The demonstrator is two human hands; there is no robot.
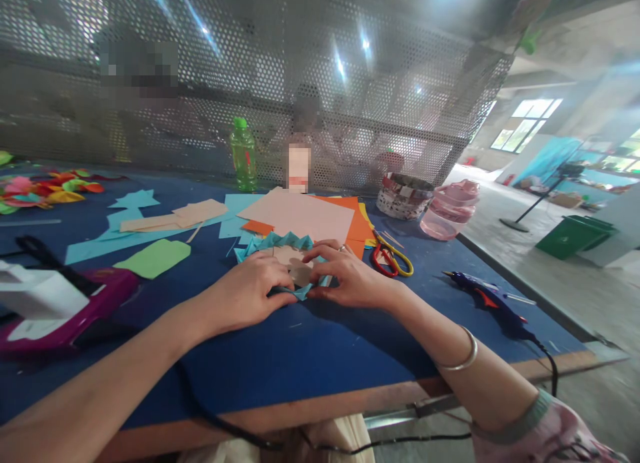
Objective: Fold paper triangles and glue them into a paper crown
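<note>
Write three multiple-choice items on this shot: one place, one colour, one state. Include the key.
1. Where is the glue gun?
A. On the floor
B. On the table, at the right
C. Under the table

2. What colour is the bottle?
A. Green
B. Red
C. Blue

3. What are the left hand and right hand on?
A. A pair of scissors
B. The glue gun
C. Folded teal paper

Key:
1. B: it lies on the blue tabletop, right of both hands.
2. A: the bottle body and cap show green.
3. C: the fingers of both hands rest on the paper.
</note>
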